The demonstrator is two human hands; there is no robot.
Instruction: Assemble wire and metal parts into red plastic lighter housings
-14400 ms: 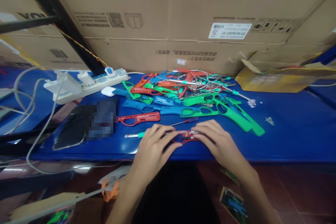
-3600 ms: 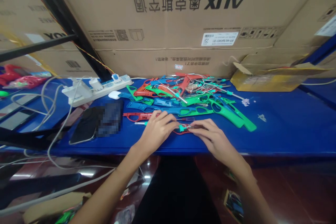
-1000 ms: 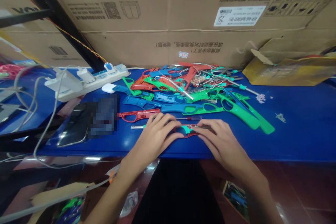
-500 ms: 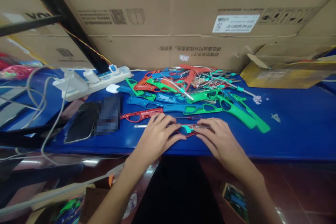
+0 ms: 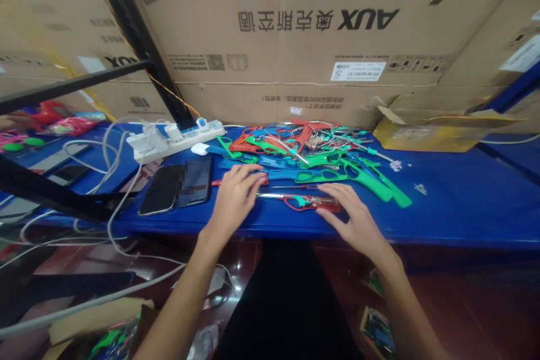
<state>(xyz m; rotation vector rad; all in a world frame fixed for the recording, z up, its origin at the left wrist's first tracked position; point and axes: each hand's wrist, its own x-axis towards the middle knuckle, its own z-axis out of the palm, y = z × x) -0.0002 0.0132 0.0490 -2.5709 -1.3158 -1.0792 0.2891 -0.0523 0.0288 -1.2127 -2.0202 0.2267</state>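
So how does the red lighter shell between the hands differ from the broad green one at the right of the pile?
The red lighter shell carries a metal tube and a teal part; the green lighter shell shows a smooth outer face. The red lighter shell lies nearly crosswise in view, while the green lighter shell slants down to the right. Both have a looped opening.

Left hand [image 5: 235, 194] beside metal rod [image 5: 273, 196], right hand [image 5: 353, 209] at red casing [image 5: 327, 203]

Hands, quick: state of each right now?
Left hand: fingers curled by the metal tube; grip can't be told.
Right hand: open, about the red casing; contact unclear.
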